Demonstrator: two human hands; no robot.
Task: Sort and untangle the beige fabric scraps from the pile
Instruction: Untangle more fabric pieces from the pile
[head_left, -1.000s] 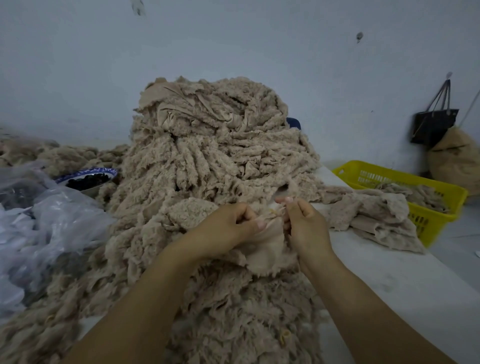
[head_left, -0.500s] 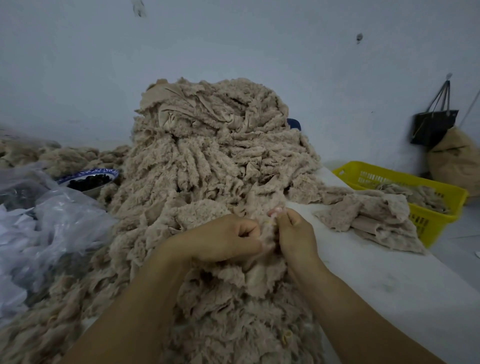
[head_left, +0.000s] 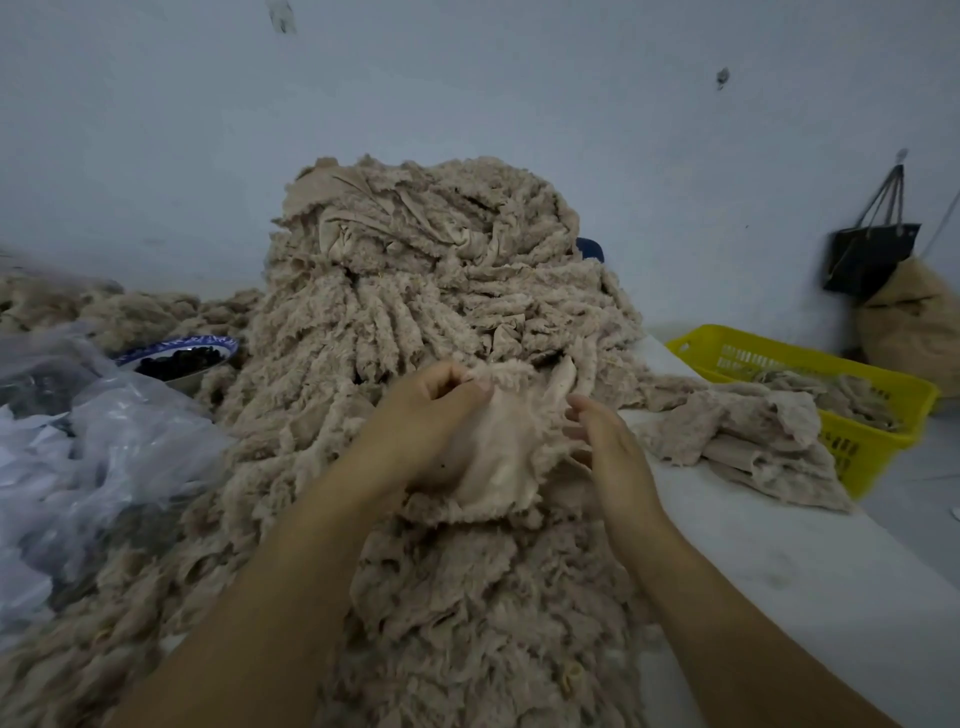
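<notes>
Crumpled clear plastic bags are lying at the left edge of the white table, beside a blue-rimmed bowl. The tall pile of fuzzy beige fabric scraps is filling the middle. Before it, the left hand is pinching the top of one pale beige scrap. The right hand, fingers loosely spread, is touching the scrap's right edge. Flattened scraps are lying near the right edge, by a yellow plastic basket.
</notes>
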